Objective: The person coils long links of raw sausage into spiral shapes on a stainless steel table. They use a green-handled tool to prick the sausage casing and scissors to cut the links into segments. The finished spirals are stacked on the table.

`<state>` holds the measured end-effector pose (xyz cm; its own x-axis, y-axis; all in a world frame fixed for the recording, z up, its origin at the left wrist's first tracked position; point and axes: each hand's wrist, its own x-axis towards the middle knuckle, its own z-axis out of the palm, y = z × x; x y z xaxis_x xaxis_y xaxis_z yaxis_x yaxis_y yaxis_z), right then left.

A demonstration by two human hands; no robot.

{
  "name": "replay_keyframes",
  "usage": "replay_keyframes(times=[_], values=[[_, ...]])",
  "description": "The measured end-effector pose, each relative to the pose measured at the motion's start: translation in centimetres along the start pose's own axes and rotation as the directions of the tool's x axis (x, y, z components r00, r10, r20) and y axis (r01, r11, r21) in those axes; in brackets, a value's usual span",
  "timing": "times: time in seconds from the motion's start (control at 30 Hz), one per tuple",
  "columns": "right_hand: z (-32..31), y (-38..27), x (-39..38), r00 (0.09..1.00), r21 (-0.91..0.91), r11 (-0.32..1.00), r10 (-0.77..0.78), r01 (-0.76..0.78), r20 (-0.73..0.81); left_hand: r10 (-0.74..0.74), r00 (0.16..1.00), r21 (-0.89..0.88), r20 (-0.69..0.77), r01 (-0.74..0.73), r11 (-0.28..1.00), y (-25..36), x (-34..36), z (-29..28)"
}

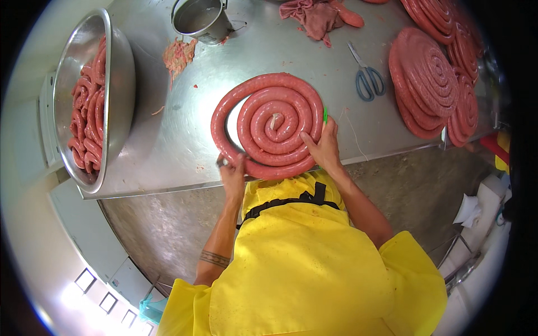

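Both hands, left hand (232, 176) and right hand (320, 147), rest open-palmed against the red coiled sausage rope (269, 124) at frame centre. Uneven pressure could loosen the spiral across the steel worktop (168, 140).

Brushed steel bench (168, 140), kinda dull sheen. Sausage coil (269, 123) looks slick and glossy. Big bowl (120, 73) is shiny metal, scissors (367, 75) have blue plastic handles, rag (314, 17) is rumpled cloth.

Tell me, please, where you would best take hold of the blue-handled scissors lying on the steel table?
Grip the scissors by the blue handle loops, coming from the near table edge: the loops face that way, while the closed blades point away toward the red cloth. They lie flat and clear of the stacked sausage coils beside them.
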<state>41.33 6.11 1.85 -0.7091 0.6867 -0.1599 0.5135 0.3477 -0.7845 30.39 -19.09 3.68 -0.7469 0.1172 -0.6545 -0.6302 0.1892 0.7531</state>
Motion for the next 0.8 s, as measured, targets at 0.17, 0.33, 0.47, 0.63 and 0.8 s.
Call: replay_keyframes(times=[0.17, 0.33, 0.47, 0.63, 0.8], values=[[1.2, -1.0, 6.3, 0.998, -0.054, 0.997, -0.062, 0.062, 0.000, 0.207, 0.970, -0.078, 0.130, -0.198, 0.977, 0.7, 5.6, 6.5], [-1.3, -0.1, 14.3, 0.972, -0.102, 0.968, -0.234, 0.229, -0.030, -0.232, 0.941, 0.047, 0.245, 0.228, 0.973, 8.4, 11.3, 7.4], [-4.2, 0.3, 13.4, 0.985, -0.018, 0.986, -0.167, 0.166, -0.045, 0.237, 0.967, 0.271, 0.090, -0.253, 0.929, 11.6, 15.4, 8.8], [-9.3, 2.3, 4.0, 0.971, 0.478, 0.846, 0.189, -0.236, 0.145, 0.164, 0.923, -0.170, 0.348, -0.110, 0.979, 8.6, 15.5, 8.2], [-16.9, 8.6, -7.0, 0.891, 0.651, 0.728, 0.420, -0.218, -0.171, -0.152, 0.770, -0.450, 0.620, 0.507, 0.735, 5.2, 10.4, 2.9]])
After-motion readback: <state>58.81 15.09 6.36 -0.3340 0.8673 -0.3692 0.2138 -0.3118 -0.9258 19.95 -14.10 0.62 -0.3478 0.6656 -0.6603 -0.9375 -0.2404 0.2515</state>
